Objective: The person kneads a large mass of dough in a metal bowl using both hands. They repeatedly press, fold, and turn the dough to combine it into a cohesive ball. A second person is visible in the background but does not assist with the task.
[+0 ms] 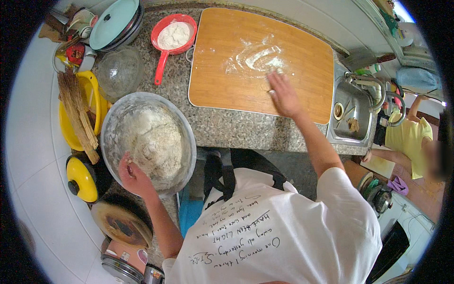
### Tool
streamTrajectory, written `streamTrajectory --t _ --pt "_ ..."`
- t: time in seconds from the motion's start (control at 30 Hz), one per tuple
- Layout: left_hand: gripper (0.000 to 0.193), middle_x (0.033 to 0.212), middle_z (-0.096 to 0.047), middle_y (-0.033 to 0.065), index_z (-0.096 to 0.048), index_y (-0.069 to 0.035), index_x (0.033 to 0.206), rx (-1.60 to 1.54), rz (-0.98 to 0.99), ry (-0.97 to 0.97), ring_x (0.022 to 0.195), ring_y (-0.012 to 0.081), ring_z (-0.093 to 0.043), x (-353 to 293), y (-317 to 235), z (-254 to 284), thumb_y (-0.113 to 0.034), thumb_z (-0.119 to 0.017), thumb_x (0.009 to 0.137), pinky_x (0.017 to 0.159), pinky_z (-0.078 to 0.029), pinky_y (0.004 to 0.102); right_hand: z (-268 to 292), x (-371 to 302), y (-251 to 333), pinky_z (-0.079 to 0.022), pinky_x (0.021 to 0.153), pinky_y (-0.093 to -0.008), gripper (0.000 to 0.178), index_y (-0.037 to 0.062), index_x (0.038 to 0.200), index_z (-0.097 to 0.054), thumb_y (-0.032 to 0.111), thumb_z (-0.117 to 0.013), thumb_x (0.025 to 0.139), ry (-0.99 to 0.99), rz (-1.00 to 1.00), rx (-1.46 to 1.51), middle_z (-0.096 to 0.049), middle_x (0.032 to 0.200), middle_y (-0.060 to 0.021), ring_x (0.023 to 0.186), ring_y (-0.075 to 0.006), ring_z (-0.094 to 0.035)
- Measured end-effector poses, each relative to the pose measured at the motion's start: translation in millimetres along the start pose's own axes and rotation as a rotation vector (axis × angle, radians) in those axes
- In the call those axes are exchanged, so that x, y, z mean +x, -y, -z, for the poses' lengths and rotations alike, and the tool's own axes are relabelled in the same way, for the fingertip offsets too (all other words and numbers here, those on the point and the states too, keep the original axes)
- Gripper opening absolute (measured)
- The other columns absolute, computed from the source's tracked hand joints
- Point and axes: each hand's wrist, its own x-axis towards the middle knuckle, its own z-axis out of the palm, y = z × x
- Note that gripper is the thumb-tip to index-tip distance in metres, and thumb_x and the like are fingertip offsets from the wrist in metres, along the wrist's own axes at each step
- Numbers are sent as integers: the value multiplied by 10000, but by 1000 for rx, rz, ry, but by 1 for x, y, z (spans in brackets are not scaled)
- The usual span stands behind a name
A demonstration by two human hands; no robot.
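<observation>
Right hand (285, 97) spread, gripping nothing, on the wooden board (227, 42) by smeared flour (257, 57); left hand (135, 179) half-curled at the grey bowl (188, 127) of floury mix (156, 149) (cannot tell if it pinches anything); seemingly flouring the board, next calling for a light, flat palm. Legible dark lettering (239, 222) on white shirt (302, 227); no brands.

The right hand (285, 98) rests on the floured board (217, 61), the left hand (135, 178) (loosely curled) over the bowl (188, 142).

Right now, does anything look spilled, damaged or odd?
Mainly the round brown board near the yellow lid: its dark, irregular patch looks scorched. Loose white powder also smears the rectangular board at your right hand.
</observation>
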Motion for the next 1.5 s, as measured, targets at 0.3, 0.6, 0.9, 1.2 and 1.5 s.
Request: streamTrajectory --t 0.3,0.6,0.9,1.2,1.5 --pt "232 1126 -689 144 -648 44 1108 -24 -97 -1 1009 272 -650 -24 10 -20 5 -505 929 888 -514 354 -15 112 -38 -226 1182 -484 558 64 1488 -338 293 -477 998 -221 -85 10 -324 1541 -217 1419 -393 -308" --pt "242 1122 -686 139 -632 49 1132 -18 -32 5 1022 246 -649 -37 11 -1 -12 -512 931 903 -517 345 6 -22 -40 -205 1186 -514 576 126 1520 -305 331 -455 1003 -24 -15 -87 -264 1584 -175 1437 -390 -279" --pt "238 1122 -695 127 -667 29 1092 10 -26 1 1019 238 -650 -51 45 23 12 -534 895 899 -499 331 -41 88 55 -194 1174 -555 590 152 1520 -300 363 -457 992 -54 39 -148 -269 1585 -154 1436 -399 -275" --pt "337 1142 -687 140 -673 -23 1170 142 -6 -19 1070 300 -633 -32 141 72 7 -537 864 937 -488 364 -47 56 22 -289 1157 -463 525 131 1486 -391 248 -500 986 76 -71 -229 -374 1528 -164 1394 -376 -369" --pt "714 1466 -425 228 -437 -119 1455 148 154 263 1337 408 -411 -42 240 190 -111 -706 794 1110 -347 439 -8 36 436 -371 1122 -425 522 77 1381 -521 20 -617 871 184 334 509 -521 1407 -188 1336 -353 -465"
